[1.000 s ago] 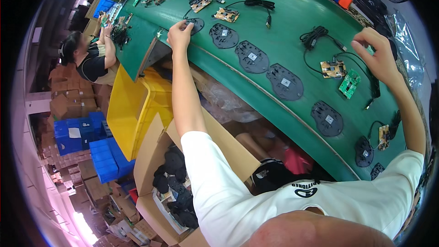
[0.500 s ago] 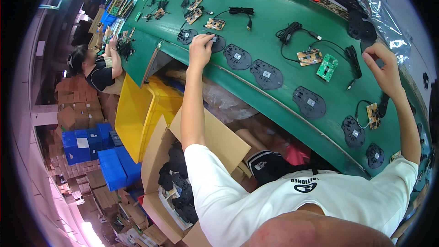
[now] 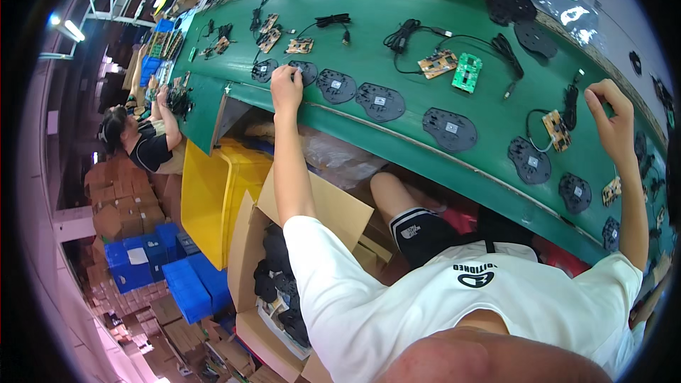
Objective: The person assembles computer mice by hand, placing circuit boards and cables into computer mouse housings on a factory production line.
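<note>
My left hand [image 3: 286, 89] is at the near edge of the green bench, its fingertips pinched together over a black mouse-shaped plastic base [image 3: 306, 74]. A pale square shows on that base, beside the fingertips; whether anything small is between them is hidden. More such bases lie along the bench edge, among them a wide one [image 3: 381, 102] and one farther right [image 3: 450, 128]. Over the right part of the bench hangs my right hand [image 3: 613, 110], thumb apart from the loosely bent fingers, with nothing visible in it. Nearest to it are a brown circuit board [image 3: 557, 131] and its black cable [image 3: 570, 105].
A green circuit board [image 3: 467, 73] lies beside a brown board [image 3: 438, 64] with coiled cables. Loose black bases [image 3: 535, 40] sit at the far edge. Below the bench stand a yellow bin [image 3: 206, 202] and an open carton [image 3: 245, 276]. Another person [image 3: 145, 135] works at the left.
The view has shifted, so bench items appear farther left. My right hand has moved away from the loose far-edge bases toward the right. My left hand stays at the same base.
</note>
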`<state>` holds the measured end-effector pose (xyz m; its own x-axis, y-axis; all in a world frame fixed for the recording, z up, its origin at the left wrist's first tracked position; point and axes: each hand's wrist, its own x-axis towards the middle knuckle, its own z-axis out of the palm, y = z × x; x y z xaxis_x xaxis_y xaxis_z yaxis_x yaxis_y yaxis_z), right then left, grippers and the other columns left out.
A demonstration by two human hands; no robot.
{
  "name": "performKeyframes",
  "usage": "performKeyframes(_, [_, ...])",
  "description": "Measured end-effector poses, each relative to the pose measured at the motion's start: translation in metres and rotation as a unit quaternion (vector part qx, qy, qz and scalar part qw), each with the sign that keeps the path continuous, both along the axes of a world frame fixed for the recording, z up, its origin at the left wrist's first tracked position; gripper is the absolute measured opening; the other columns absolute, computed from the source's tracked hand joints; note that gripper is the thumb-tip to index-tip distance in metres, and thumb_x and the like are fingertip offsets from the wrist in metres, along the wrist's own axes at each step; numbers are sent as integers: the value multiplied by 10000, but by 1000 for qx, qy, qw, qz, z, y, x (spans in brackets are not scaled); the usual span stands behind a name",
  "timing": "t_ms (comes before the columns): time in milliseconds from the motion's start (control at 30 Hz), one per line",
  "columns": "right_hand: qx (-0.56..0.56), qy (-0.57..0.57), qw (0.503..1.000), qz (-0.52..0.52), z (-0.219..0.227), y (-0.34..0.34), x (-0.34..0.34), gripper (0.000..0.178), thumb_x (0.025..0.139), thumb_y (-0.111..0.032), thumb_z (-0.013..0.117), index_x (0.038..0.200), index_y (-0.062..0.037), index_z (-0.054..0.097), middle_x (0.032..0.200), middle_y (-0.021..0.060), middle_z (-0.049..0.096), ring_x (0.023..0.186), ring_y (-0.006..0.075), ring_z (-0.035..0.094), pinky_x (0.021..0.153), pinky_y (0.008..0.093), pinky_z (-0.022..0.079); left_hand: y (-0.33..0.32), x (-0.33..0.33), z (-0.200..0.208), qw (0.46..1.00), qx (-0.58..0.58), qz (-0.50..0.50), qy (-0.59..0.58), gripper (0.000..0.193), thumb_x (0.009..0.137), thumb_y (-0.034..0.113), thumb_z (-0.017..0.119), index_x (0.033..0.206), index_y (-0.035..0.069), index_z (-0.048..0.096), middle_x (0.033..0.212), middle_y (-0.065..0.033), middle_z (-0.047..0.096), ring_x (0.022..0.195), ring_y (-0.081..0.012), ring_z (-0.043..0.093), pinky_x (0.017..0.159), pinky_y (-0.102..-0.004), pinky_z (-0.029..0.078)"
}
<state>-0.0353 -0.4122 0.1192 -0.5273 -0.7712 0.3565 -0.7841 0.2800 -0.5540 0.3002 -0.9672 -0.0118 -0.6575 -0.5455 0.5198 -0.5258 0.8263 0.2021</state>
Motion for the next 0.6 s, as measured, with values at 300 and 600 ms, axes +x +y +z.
performKeyframes(300, [-2,3,987,-161,16,100,69,196,929,-149,629,879,34,582,743,7,524,737,88,473,718,240,406,-1,-8,-5,1000,2,19,-11,192,837,196,659,807,8,681,923,-153,669,933,-349,610,839,-439,477])
performKeyframes(600, [-48,38,945,-321,13,205,145,207,930,-172,645,886,30,635,726,-13,562,701,59,493,660,218,414,-8,-12,-22,999,-3,34,31,233,822,260,635,881,45,701,896,-159,685,874,-352,633,780,-458,490])
